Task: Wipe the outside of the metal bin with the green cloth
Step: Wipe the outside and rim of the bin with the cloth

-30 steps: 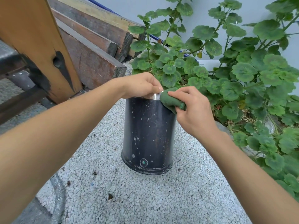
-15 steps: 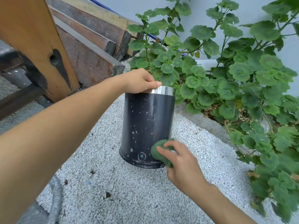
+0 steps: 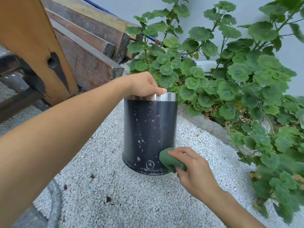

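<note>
White pebble-textured ground (image 3: 131, 195) carries an upright cylindrical metal bin (image 3: 149, 129), dark and glossy with pale specks, a polished steel band at its rim and a small round emblem low on its near side whose marking is too small to read. Round-leaved green plants (image 3: 230, 79) crowd its far right, and weathered wooden beams (image 3: 85, 51) lie stacked to the far left. The left hand (image 3: 144, 86) grips the rim with fingers curled over it, while the right hand (image 3: 194, 171) pinches a bunched, soft green cloth (image 3: 169, 159) in closed fingers against the bin's lower right wall.
</note>
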Available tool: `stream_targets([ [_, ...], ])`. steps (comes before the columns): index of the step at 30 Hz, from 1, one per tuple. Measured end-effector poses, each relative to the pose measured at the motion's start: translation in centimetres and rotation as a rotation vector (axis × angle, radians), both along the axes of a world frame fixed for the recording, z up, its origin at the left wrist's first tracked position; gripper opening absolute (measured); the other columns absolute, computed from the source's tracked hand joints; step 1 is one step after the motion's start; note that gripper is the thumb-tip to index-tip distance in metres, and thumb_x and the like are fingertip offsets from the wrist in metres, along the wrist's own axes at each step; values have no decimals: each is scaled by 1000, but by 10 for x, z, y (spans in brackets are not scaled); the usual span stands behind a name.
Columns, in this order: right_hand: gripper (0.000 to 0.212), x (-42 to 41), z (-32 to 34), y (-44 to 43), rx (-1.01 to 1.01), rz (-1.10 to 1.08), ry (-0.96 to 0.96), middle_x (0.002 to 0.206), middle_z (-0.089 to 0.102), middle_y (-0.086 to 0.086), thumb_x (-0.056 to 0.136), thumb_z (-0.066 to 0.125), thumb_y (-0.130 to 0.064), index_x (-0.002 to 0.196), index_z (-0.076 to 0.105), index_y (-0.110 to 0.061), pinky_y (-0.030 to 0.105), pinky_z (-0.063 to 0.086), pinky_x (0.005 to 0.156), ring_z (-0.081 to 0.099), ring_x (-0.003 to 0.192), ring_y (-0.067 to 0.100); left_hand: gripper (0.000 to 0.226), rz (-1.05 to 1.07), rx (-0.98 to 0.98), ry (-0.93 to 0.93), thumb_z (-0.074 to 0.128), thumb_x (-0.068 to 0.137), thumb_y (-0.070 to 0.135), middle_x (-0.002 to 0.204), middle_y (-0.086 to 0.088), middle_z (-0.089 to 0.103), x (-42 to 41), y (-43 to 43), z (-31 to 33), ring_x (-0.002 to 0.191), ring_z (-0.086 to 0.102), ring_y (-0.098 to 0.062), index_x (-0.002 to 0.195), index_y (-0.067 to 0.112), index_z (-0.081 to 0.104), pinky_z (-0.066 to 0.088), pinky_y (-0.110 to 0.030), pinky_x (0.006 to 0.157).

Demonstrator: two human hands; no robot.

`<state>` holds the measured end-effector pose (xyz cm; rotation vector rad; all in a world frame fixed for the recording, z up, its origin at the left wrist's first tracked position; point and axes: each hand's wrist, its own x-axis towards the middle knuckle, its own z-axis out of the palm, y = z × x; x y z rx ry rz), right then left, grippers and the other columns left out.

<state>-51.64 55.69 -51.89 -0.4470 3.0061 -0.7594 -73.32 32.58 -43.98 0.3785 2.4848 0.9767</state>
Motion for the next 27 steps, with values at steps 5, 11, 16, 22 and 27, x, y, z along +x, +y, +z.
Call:
stream_targets([
  [5, 47, -40, 32, -1, -76, -96, 225, 113, 67, 1, 73, 80, 4, 115, 74, -15, 21, 50, 88, 64, 95, 16, 60, -45, 57, -43, 68, 91, 57, 59, 0, 39, 14, 30, -2, 59, 37, -20, 54, 22, 38, 39, -34, 75],
  [11, 45, -82, 60, -17, 7, -120, 463, 110, 66, 5, 71, 73, 2, 112, 74, -16, 35, 54, 74, 65, 91, 26, 58, -27, 173, -44, 47, 103, 56, 71, -19, 61, 25, 39, -11, 62, 51, -24, 68, 12, 66, 42, -36, 77],
  [16, 50, -95, 62, -26, 129, -96, 485, 108, 66, 7, 69, 71, 4, 115, 73, -15, 43, 55, 67, 64, 88, 34, 54, 30, 243, -49, 42, 106, 52, 115, -19, 75, 21, 19, -12, 112, 69, -32, 99, 14, 80, 49, -51, 107],
  [22, 52, -95, 53, -35, 221, -49, 470, 106, 64, 12, 64, 69, 9, 111, 73, -11, 41, 52, 63, 57, 86, 37, 45, 3, 297, -66, 44, 106, 49, 119, 2, 76, 18, 8, -19, 117, 67, -16, 109, 22, 80, 43, -31, 111],
  [27, 55, -63, 28, -37, 271, 6, 338, 103, 63, 12, 56, 76, 10, 109, 73, -9, 36, 50, 56, 58, 84, 35, 35, -11, 245, -23, 40, 106, 55, 108, 4, 48, 7, 1, -25, 102, 46, -12, 101, 28, 62, 32, -10, 77],
])
